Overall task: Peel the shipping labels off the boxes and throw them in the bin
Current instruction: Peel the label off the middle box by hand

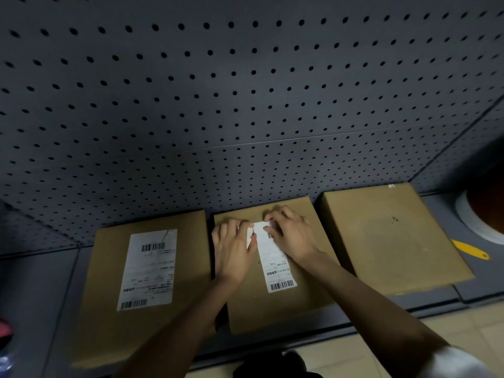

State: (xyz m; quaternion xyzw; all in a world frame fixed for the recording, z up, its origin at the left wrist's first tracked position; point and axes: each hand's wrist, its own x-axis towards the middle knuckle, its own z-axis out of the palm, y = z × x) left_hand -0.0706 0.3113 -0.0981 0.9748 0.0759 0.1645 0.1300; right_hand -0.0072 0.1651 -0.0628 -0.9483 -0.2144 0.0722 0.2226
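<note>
A person leans over three cardboard boxes set in a row on a dark grey workbench [35, 290], backed by a perforated pegboard wall [245, 91]. Both hands work at the far end of the shipping label on the middle box [272, 304]: the left hand [234, 252] pinches a lifted, folded-back strip of the white label [275, 260] between thumb and fingers, while the right hand [289, 236] has its fingers curled on the label's top edge, thumb pressed to the paper. The rest of the label lies flat on the cardboard, its barcode toward the near edge. The left box [109, 309] carries a full label [148, 268], untouched. The right box [392, 238] has a bare top. Beside it lies a yellow tool [470, 250], and a round white-rimmed opening [471, 222] sits at the bench's right edge.
</note>
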